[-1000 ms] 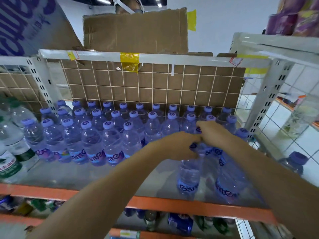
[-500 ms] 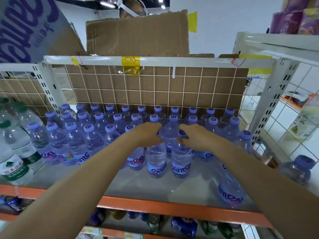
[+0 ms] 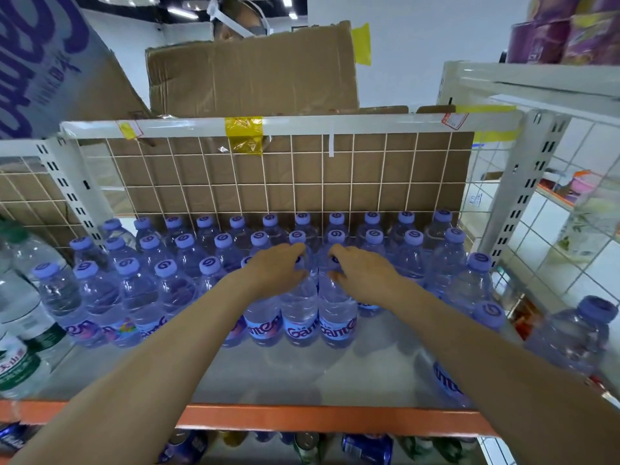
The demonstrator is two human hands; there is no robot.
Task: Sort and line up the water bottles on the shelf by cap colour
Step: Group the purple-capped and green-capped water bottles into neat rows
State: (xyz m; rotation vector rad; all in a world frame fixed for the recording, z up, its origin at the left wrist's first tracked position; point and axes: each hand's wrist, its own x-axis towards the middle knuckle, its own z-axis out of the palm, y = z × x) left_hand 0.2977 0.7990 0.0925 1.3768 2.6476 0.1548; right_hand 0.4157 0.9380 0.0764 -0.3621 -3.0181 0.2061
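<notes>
Here, mid-frame, the left hand and right hand each grasp a purple-capped bottle's neck on the shelf.

grey shelf with orange front edge, rows of purple-capped water bottles, green-capped bottles at left

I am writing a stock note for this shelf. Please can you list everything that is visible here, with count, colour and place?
purple-cap bottles: about thirty or more, clear with purple caps, in rows on the shelf.
green-cap bottles: a few, clear with green labels, far left.
shelf: one, grey board with orange front edge.
wire grid: one, white, behind the bottles.
cardboard box: one, brown, on top.
cans: several, lower shelf.
left hand: on a front bottle's top.
right hand: on the neighbouring bottle's top.
</notes>
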